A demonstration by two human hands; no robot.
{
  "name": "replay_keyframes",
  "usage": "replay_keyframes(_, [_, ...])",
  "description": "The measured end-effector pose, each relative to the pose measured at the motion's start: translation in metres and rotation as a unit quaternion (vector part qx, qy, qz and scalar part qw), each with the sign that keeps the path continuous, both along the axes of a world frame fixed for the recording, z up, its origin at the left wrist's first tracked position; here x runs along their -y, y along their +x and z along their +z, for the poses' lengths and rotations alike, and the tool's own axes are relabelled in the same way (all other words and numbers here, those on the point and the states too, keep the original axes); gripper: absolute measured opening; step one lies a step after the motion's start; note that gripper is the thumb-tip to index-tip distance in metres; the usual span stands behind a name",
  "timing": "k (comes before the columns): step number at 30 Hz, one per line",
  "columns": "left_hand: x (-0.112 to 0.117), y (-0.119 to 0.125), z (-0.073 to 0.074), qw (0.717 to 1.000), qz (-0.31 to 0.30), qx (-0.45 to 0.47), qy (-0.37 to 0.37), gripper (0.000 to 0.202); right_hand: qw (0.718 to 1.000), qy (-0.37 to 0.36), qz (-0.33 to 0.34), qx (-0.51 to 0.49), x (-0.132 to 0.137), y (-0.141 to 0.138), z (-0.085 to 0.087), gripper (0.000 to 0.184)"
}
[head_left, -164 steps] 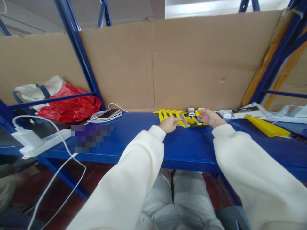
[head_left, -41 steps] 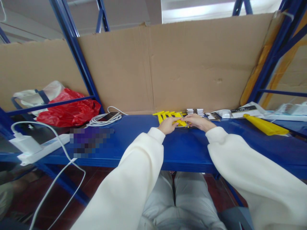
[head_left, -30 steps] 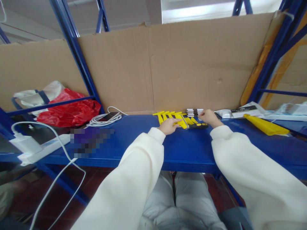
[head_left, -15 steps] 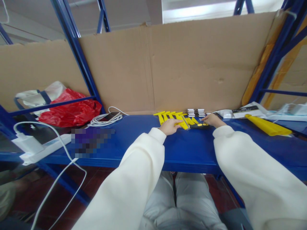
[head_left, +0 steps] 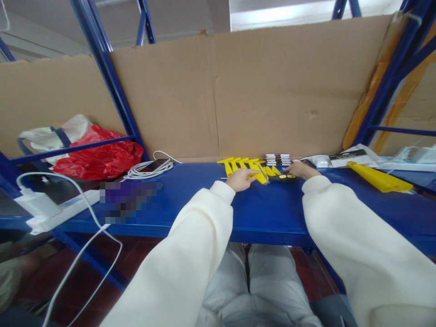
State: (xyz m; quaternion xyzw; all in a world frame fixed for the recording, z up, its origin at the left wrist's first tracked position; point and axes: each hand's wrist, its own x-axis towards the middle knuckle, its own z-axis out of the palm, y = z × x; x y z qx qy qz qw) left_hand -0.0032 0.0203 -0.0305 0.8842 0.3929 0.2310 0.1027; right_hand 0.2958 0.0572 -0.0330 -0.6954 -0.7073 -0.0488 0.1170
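Observation:
Both my arms reach over the blue shelf (head_left: 265, 213) towards a row of yellow T-shaped scrapers (head_left: 238, 162) near the cardboard back wall. My left hand (head_left: 239, 180) is curled, its fingers pressed on one yellow scraper (head_left: 256, 175) that carries a grey blade. My right hand (head_left: 301, 170) lies low on the shelf, fingertips closed at the right end of a black-and-yellow tool (head_left: 279, 178). Just behind that tool stands a small stack of white and black boxes (head_left: 278, 159).
A long yellow tool (head_left: 378, 178) and white packets (head_left: 347, 158) lie to the right. On the left are a phone on a coiled white cable (head_left: 151, 167), a red bag (head_left: 98, 154), a white bag (head_left: 54, 131) and a power strip (head_left: 57, 211). Blue rack posts (head_left: 109, 77) rise at both sides.
My right hand left the yellow scraper by my left hand, went out to the stacked boxes, then dropped to the black-and-yellow tool. My left hand stayed put.

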Motion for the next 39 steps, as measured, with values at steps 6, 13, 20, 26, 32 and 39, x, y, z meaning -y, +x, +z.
replay_keyframes(6, [0.001,0.0,0.001,1.0,-0.001,-0.001,-0.004,0.043,0.998,-0.05,-0.048,-0.005,0.008,-0.005,0.004,0.049])
replay_keyframes(13, [0.006,0.0,0.005,1.0,-0.006,0.009,-0.005,0.043,0.995,-0.066,-0.064,-0.036,0.019,-0.011,0.009,0.035])
replay_keyframes(20, [0.008,0.0,0.006,1.0,0.001,-0.006,-0.002,0.044,0.993,-0.048,-0.062,-0.092,0.019,-0.007,0.008,0.028])
replay_keyframes(26, [0.002,0.0,0.001,1.0,-0.004,0.009,0.007,0.042,0.995,-0.027,-0.043,-0.083,0.012,0.002,0.0,0.025])
replay_keyframes(32, [0.004,0.0,0.003,1.0,-0.005,0.002,0.003,0.042,0.995,-0.002,-0.047,-0.087,0.01,0.005,-0.006,0.022])
replay_keyframes(39, [0.007,0.0,0.005,1.0,-0.002,-0.008,0.005,0.043,0.995,0.006,-0.027,-0.093,0.009,0.004,-0.003,0.01])
